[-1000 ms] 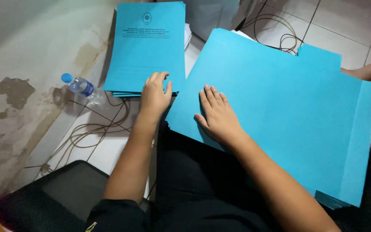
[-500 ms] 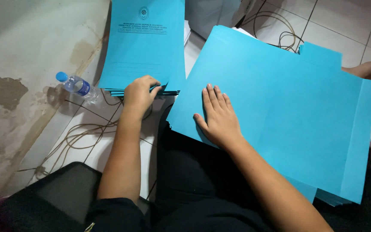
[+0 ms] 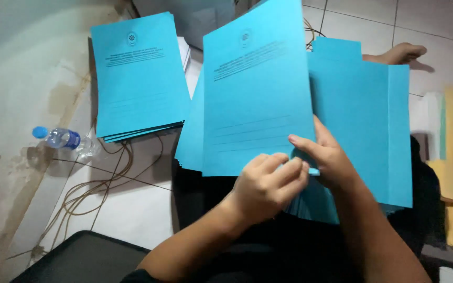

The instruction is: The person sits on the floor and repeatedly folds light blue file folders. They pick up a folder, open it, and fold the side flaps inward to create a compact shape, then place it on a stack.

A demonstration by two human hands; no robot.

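both hands meet at the bottom edge of a blue printed sheet (image 3: 258, 99), which stands tilted up over the person's lap. the left hand (image 3: 266, 188) is curled, its fingers pinching the lower edge of the sheet. the right hand (image 3: 326, 160) grips the same edge just beside it, thumb laid across the front near the corner. under and behind the sheet lies a spread pile of plain blue folders (image 3: 365, 131) on the lap, reaching out to the right. on the floor to the left sits a neat stack of printed blue sheets (image 3: 137, 78), well apart from the hands. a plastic water bottle (image 3: 64, 139) with a blue cap lies by the wall, near a tangle of brown cables (image 3: 95, 183). a bare foot (image 3: 402, 52) shows at the top right, on the white tiles.
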